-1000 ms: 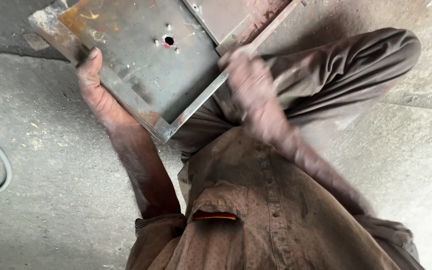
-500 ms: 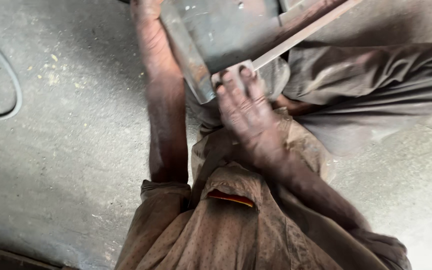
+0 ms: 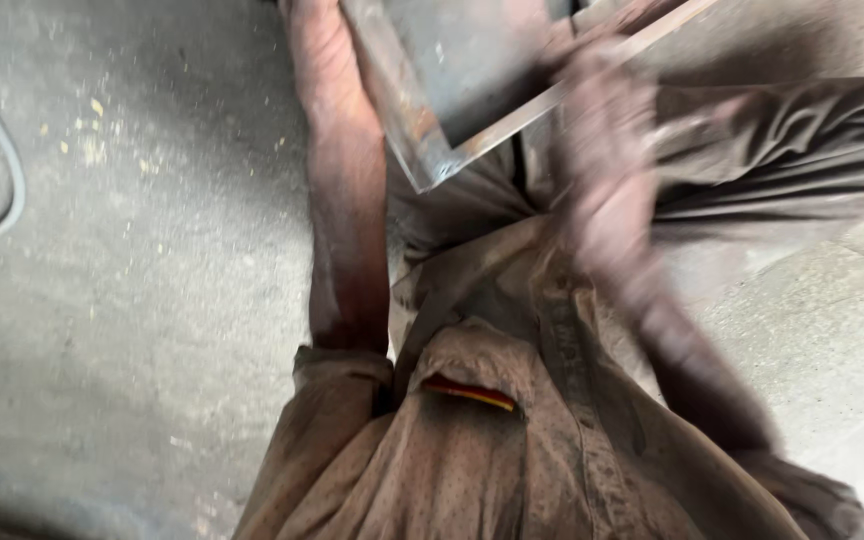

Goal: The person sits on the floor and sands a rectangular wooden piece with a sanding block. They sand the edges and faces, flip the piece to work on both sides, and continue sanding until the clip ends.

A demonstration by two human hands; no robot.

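**Steel plate gripped at the top of the view**

Looking straight down over a brown shirt (image 3: 492, 470) and dark trousers (image 3: 782, 150). Holding a flat grey metal plate (image 3: 452, 70) with a rusty raised edge, lying at 12 o'clock, its near corner pointing toward 6 o'clock over the lap. Reaching up along the plate's 9 o'clock edge with the left hand (image 3: 317, 50); fingers running out of frame, so grip impossible to tell. Pressing against the plate's 4 o'clock edge with the right hand (image 3: 602, 130), too blurred to judge how far open. Resting at 9 o'clock on the concrete floor (image 3: 132, 300): a dark looping cable (image 3: 14, 170).
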